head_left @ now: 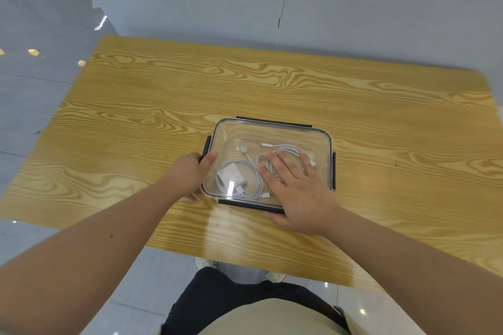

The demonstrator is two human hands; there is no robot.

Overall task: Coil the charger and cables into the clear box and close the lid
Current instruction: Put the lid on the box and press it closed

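Head view: lid (275, 133) on box, cables (245, 171) inside.
Left hand (194, 174): grips 9 o'clock clip.
Right hand (294, 187): flat, open, pressing lid.
Tip: hold down, snap clips evenly.

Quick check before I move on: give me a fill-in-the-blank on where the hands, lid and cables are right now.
1. The right hand lies flat on the clear ____ of the box.
2. The left hand grips the box's ____ edge.
3. The white charger and coiled cables lie ____ the box.
4. The box stands on a ____ table.

Missing words: lid; left; inside; wooden
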